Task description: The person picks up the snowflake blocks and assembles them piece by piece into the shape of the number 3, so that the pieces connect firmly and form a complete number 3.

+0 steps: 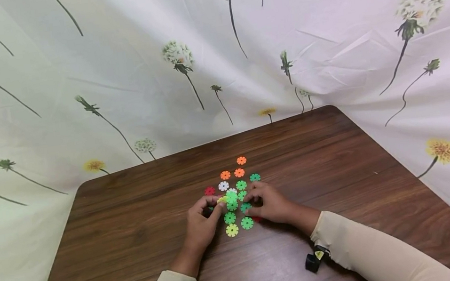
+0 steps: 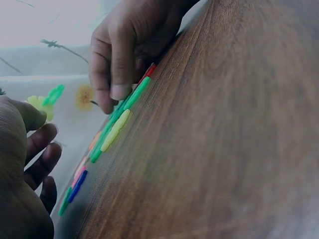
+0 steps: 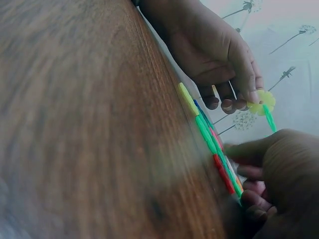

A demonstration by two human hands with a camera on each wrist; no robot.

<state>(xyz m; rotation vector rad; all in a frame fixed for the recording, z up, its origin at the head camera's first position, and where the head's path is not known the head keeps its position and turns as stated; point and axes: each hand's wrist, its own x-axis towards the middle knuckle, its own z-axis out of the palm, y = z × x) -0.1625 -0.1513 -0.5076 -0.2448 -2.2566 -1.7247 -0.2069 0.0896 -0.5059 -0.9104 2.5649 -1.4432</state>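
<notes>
My left hand (image 1: 201,222) pinches a yellow notched disc (image 3: 259,103) between thumb and fingers, raised above the table. A bright green notched disc (image 3: 269,118) is joined to it, standing at an angle to it. My right hand (image 1: 273,203) reaches down over the loose discs on the right, thumb and fingers apart. A dark green disc (image 1: 245,207) lies by its thumb; whether the fingertips touch it cannot be made out. Nearby lie flat a green disc (image 1: 247,223), a yellow disc (image 1: 232,230) and a red disc partly hidden by my right hand.
Beyond the hands, orange discs (image 1: 239,172), a white disc (image 1: 223,186) and a red disc (image 1: 210,191) lie on the brown wooden table (image 1: 133,223). In the left wrist view a blue disc (image 2: 78,186) shows edge-on. A flower-printed cloth (image 1: 123,78) hangs behind the table.
</notes>
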